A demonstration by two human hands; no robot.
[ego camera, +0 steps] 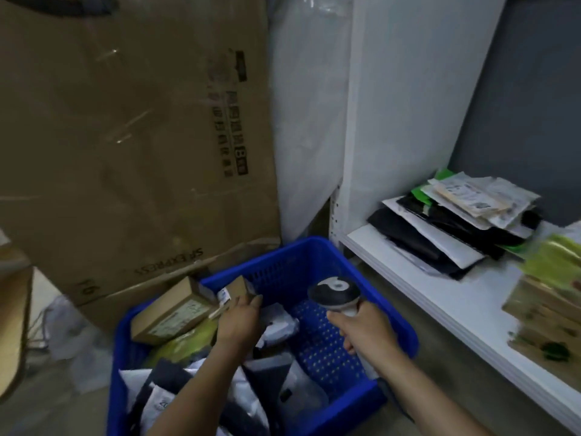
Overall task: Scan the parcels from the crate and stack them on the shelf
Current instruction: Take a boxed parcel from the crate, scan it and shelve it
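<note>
While the right hand (358, 328) clamps a black-and-white handheld barcode scanner (334, 294) over the blue perforated plastic crate (283, 265), the left hand (240, 316) grips a small brown cardboard parcel (239, 287) at the crate's 11 o'clock; flat plastic mailers (456, 228) are stacked on the white shelf (408, 278) at 3 o'clock.

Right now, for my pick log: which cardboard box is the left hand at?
The smaller box, at the fingertips of the left hand; the longer box lies farther left.

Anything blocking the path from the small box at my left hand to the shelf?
The right hand holding the scanner hangs over the crate, between the small cardboard box and the shelf; nothing else visible.
</note>
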